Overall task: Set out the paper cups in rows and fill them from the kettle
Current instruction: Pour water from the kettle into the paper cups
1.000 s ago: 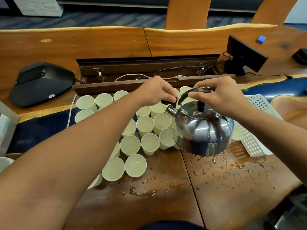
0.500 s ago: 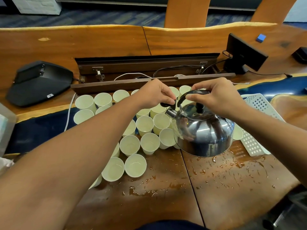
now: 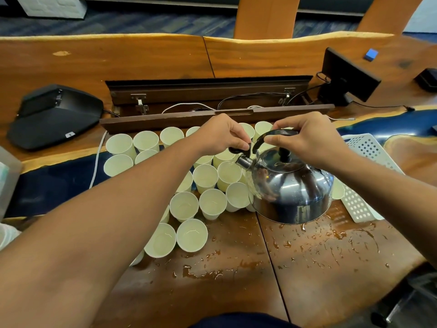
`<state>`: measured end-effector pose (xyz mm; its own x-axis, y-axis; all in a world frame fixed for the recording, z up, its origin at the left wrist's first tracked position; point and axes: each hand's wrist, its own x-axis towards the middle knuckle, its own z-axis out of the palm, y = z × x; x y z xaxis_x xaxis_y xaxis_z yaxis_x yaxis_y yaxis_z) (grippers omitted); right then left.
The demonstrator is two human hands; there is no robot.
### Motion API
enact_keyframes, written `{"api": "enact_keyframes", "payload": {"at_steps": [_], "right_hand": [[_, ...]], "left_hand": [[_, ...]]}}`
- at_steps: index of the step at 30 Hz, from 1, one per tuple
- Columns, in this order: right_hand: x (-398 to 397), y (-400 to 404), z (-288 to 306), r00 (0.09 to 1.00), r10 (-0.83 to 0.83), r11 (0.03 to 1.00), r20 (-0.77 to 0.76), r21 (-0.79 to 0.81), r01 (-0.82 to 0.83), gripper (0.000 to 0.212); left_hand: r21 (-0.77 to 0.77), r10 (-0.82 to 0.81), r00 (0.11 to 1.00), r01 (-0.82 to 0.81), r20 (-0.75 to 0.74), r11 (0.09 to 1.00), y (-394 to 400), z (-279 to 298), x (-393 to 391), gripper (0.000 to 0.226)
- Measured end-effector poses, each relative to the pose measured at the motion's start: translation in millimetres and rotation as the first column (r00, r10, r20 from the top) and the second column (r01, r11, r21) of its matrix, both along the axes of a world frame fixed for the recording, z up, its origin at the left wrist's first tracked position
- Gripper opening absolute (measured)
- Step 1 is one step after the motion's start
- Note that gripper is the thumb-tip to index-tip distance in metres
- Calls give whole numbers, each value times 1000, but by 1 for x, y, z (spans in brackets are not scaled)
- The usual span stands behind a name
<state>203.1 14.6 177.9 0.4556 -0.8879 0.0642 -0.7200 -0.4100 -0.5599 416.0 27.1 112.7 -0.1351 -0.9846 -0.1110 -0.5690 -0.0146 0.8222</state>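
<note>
Compared with half a second ago, very little is changing: the kettle is staying tilted toward the left over the cups, and both hands are keeping the same grip. The spout is sitting perhaps a little lower over the cup under it.

The paper cups are standing upright in close rows on the wooden table, touching one another, from the front edge of the group back to the open cable trough. Several of the near cups are showing a thin line of liquid inside; how full they are, I cannot tell. The cup just below the spout is receiving what looks like a thin stream of water, though it is hard to see. Some cups are hidden behind the kettle body.

The left hand is curling its fingers and pinching the small black lever of the spout cap, so the cap is lifted off the spout. The right hand is closing its fingers around the black arched handle and is carrying the kettle in the air, above the table and the cups.

Water drops and small puddles are lying on the table in front of the kettle. A white perforated basket is lying to the right, just beside the cups.
</note>
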Motion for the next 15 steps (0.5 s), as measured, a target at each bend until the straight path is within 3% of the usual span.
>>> {"api": "enact_keyframes", "payload": {"at_steps": [15], "right_hand": [[-8,4,-2,996,-45,998,77,-30,48,32]], "left_hand": [[-38,-22,999,23,38,999,-1,15,2,14]]}}
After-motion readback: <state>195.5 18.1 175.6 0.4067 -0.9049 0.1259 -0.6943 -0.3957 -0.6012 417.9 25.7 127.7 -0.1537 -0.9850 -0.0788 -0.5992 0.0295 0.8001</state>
